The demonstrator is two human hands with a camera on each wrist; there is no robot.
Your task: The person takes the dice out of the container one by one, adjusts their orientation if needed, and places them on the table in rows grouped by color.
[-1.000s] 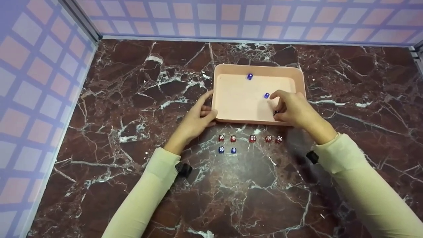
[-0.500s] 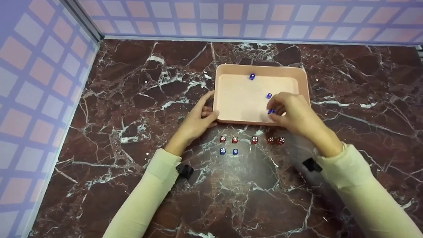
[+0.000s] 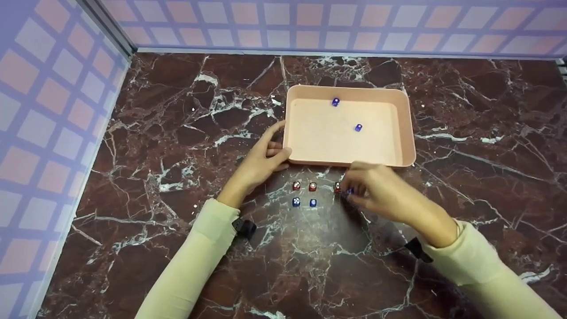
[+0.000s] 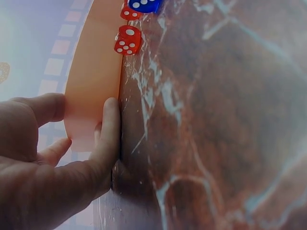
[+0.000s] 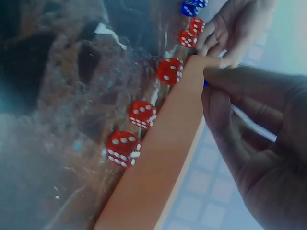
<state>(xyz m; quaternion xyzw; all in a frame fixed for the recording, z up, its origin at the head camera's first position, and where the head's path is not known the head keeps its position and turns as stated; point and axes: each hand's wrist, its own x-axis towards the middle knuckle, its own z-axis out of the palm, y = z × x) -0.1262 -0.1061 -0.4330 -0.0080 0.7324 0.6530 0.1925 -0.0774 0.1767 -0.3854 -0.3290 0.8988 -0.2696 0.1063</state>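
Observation:
My right hand [image 3: 376,190] is in front of the tray's near wall, blurred in the head view. It pinches a blue die [image 3: 350,191], mostly hidden by the fingertips; only a blue speck shows in the right wrist view. Beside it sits a partly covered red die [image 3: 337,187]. My left hand [image 3: 261,161] holds the near left corner of a peach-coloured tray [image 3: 292,128], thumb along the near wall and fingers at the left side. Two blue dice stay inside the tray, one near the far wall [image 3: 335,102] and one right of centre [image 3: 358,127].
In front of the tray stand two red dice, one at left [image 3: 296,186] and one beside it [image 3: 312,186]. Below them are a blue die [image 3: 296,202] and another blue die [image 3: 313,202]. More red dice [image 5: 123,148] line the near wall. Checkered walls border the marbled table [image 3: 177,110].
My right hand has lifted a blue die from the tray's near right part and carried it over the near wall, toward the red row. The left hand keeps its place on the corner.

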